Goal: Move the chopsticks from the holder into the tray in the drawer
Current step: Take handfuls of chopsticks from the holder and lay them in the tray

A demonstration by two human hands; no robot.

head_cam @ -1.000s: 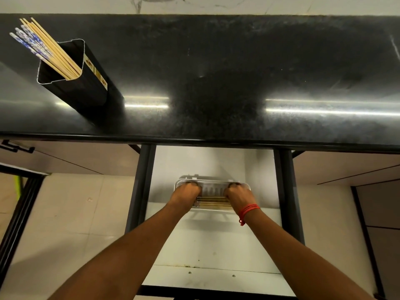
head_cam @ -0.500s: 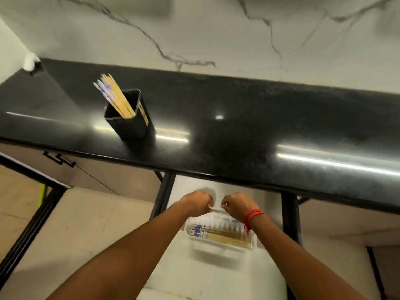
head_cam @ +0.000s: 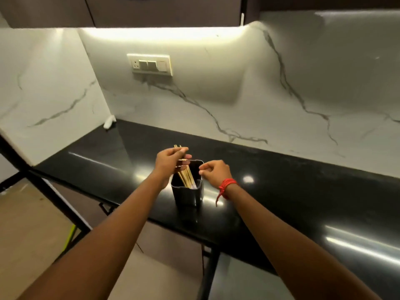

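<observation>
A black holder (head_cam: 187,195) stands on the black countertop (head_cam: 281,187) near its front edge. Several wooden chopsticks (head_cam: 186,178) lean in it toward the left. My left hand (head_cam: 171,161) is closed around the upper ends of the chopsticks, whose tips poke out above my fingers. My right hand (head_cam: 215,172), with a red thread on the wrist, hovers at the holder's right rim with fingers loosely curled and nothing in it. The drawer and its tray are out of view below the counter edge.
A marble wall (head_cam: 249,100) with a switch plate (head_cam: 150,64) rises behind the counter. A small white object (head_cam: 109,121) lies in the back left corner. Black frame bars (head_cam: 54,195) and a tan floor (head_cam: 26,224) are at the lower left.
Both hands rose from the tray in the drawer to the holder on the counter. My left hand closed on the chopsticks. The view tilted up and the drawer dropped out of sight.
</observation>
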